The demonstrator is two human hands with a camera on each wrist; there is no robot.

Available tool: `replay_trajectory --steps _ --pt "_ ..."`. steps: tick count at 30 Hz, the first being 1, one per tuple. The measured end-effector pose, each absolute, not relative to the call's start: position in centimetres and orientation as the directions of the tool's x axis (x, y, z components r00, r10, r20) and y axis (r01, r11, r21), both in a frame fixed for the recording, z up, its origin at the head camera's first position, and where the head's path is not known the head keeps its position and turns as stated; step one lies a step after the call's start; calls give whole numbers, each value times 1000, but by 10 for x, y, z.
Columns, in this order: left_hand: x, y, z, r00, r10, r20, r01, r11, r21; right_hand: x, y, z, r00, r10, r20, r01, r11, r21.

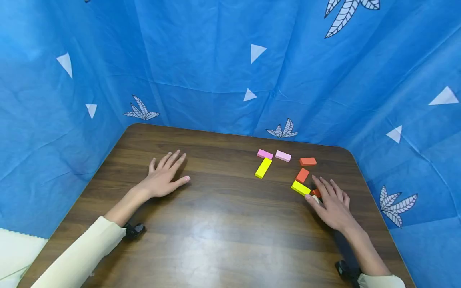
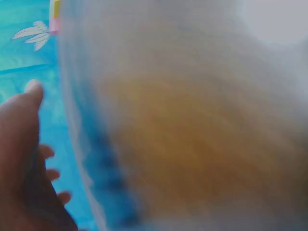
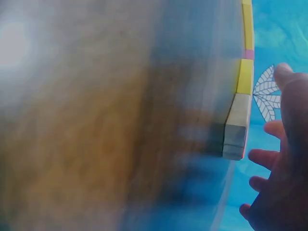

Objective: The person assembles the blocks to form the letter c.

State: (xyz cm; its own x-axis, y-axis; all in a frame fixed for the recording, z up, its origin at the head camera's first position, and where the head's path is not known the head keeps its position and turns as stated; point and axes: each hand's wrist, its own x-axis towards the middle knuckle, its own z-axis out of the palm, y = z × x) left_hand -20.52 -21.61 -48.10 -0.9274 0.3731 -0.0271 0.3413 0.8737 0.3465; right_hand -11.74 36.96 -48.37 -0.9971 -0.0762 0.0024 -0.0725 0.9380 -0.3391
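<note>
My left hand point(image 1: 161, 181) is held at the left part of the wooden table point(image 1: 216, 224), fingers spread and holding nothing. On the right, my right hand point(image 1: 333, 206) is over a group of small blocks with its fingers extended. It partly covers a white block point(image 3: 236, 126) and a red-orange block point(image 1: 315, 193). In the right wrist view a gap shows between fingers and blocks. Left of the right thumb lies a yellow block point(image 1: 300, 188), with an orange block point(image 1: 302, 175) touching or almost touching it. Another orange block point(image 1: 307, 161) lies farther back.
Toward the table's back lie a pink block point(image 1: 265, 154), a pale pink block point(image 1: 283, 156) and a second yellow block point(image 1: 263, 168). A blue patterned curtain point(image 1: 201, 60) surrounds the table's back and sides. Wrist cameras sit on both wrists.
</note>
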Motion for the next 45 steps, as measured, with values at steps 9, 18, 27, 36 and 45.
replay_trajectory --steps 9,18,27,36,45 --pt "-226 -151 -479 -857 509 87 488 744 456 -119 364 -483 -992 -106 63 -122 927 -356" --pt "-237 -93 -481 -805 581 123 552 656 515 -122 349 -483 -984 -124 126 -162 915 -370" --pt "-254 -44 -487 -825 556 99 517 672 530 -130 350 -481 -985 -113 127 -153 917 -368" --pt "-266 4 -494 -808 578 115 546 660 517 -131 353 -481 -984 -107 140 -152 917 -370" --pt "-277 25 -490 -781 615 104 585 663 467 -132 351 -482 -985 -102 139 -148 915 -376"
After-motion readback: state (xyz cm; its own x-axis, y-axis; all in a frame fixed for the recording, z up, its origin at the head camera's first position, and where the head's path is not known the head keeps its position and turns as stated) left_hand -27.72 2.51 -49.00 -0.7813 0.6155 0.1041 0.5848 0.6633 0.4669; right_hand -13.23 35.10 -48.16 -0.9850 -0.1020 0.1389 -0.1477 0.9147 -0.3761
